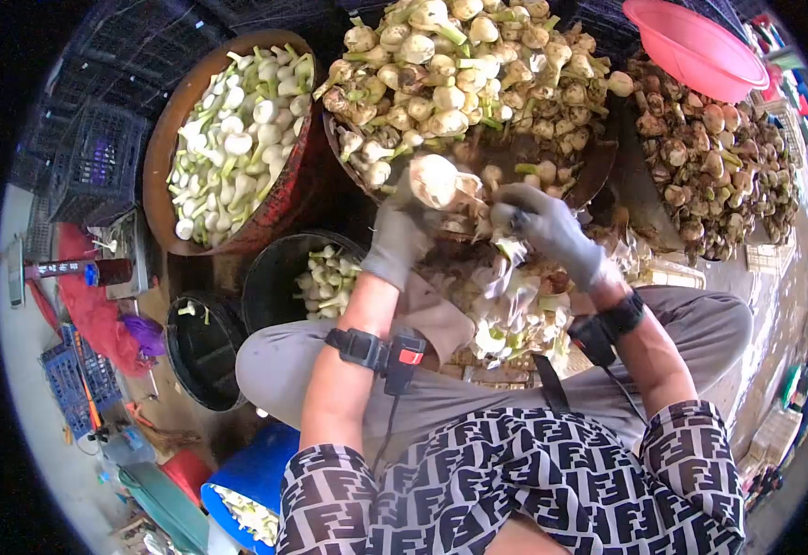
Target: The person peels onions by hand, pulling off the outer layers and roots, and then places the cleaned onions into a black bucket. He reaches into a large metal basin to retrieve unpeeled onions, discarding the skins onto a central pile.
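My left hand [402, 231], in a grey glove, grips a pale garlic bulb [434, 180] and holds it up over the near edge of a wide pan. To its right my right hand [552, 229], also gloved, is curled closed with a small dark thing showing at its fingers. What that thing is I cannot make out. A big heap of unpeeled garlic bulbs [478, 79] fills the pan just beyond both hands. Below them, between my legs, lies a pile of papery skins and stem trimmings [506, 314].
A rusty red tub [159, 185] of cleaned white garlic stands at the left. Nearer are black buckets [205, 361] and a blue bucket [228, 481] with pale pieces in it. At the right are darker garlic bulbs [719, 171] under a pink basin [700, 46]. Black crates [99, 166] stand far left.
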`<state>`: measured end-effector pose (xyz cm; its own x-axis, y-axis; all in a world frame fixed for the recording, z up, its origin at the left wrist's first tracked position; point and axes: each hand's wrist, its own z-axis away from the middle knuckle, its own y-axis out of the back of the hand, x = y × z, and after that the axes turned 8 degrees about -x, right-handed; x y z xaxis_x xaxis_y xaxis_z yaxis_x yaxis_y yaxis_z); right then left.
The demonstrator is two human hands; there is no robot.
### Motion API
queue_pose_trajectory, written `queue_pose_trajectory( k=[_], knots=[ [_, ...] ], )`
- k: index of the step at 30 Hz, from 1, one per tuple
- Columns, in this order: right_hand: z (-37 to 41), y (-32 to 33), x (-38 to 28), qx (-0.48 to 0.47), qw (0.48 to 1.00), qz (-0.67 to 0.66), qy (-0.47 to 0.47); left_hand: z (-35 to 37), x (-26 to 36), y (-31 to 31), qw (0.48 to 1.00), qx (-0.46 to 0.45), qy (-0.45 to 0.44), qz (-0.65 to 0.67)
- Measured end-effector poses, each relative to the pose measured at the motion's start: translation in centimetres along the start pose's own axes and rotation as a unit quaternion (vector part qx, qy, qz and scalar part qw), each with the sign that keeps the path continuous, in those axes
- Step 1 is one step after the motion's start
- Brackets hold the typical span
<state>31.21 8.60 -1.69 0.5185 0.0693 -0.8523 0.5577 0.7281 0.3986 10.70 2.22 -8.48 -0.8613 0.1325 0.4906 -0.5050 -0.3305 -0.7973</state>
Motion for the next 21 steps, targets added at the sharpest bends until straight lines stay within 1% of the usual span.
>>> queue_pose_trajectory(
  k=[2,3,4,7,8,11,13,14,15,17,18,19,20,21],
  knots=[
    [-2.1,-1.8,1.1,-0.004,0.999,-0.042,-0.001,-0.3,-0.4,0.0,0.996,-0.03,0.055,0.057],
    [-2.8,-2.5,0.2,-0.007,0.998,-0.061,-0.001,-0.3,-0.6,-0.5,0.992,-0.045,0.08,0.087],
    [-2.2,-2.3,-2.0,-0.039,0.99,-0.113,-0.078,0.0,-0.7,-1.2,0.988,-0.054,0.099,0.107],
    [-3.4,-3.9,-0.3,-0.013,0.959,-0.283,-0.006,-0.1,-0.7,0.1,0.992,-0.084,0.08,0.056],
    [-2.9,-3.8,0.3,-0.031,0.925,-0.377,-0.05,-0.2,-0.7,0.7,0.994,-0.067,0.065,0.051],
    [-1.0,-2.4,-3.3,-0.035,0.909,-0.416,-0.001,-0.4,-0.7,2.2,0.999,-0.013,0.028,0.034],
    [0.2,0.2,-5.9,-0.025,0.898,-0.437,0.054,-1.0,-0.7,3.2,1.0,0.017,-0.001,0.024],
    [0.1,1.1,-5.5,-0.001,0.887,-0.446,0.124,-1.4,-0.4,4.3,0.998,0.062,0.015,0.006],
    [0.1,1.6,-5.4,0.07,0.896,-0.424,0.115,-1.4,-0.4,4.3,0.997,0.073,0.004,0.01],
    [-0.4,2.6,-2.7,0.015,0.915,-0.402,0.036,-1.3,-0.4,4.2,0.995,0.098,-0.019,0.018],
    [-1.1,2.0,-0.1,-0.001,0.992,-0.128,0.005,-1.3,-0.5,5.0,0.999,0.025,0.005,0.031],
    [-1.3,1.5,0.3,-0.016,0.987,0.158,-0.029,-0.7,-0.4,3.5,0.999,0.034,-0.002,0.018],
    [-1.9,0.6,0.6,-0.082,0.919,0.354,-0.151,-0.3,-0.6,1.7,0.999,0.04,-0.011,0.003],
    [-1.0,-0.1,-0.2,-0.032,0.946,0.316,-0.06,-0.1,-0.6,0.5,0.999,0.048,-0.019,-0.011]
  ],
)
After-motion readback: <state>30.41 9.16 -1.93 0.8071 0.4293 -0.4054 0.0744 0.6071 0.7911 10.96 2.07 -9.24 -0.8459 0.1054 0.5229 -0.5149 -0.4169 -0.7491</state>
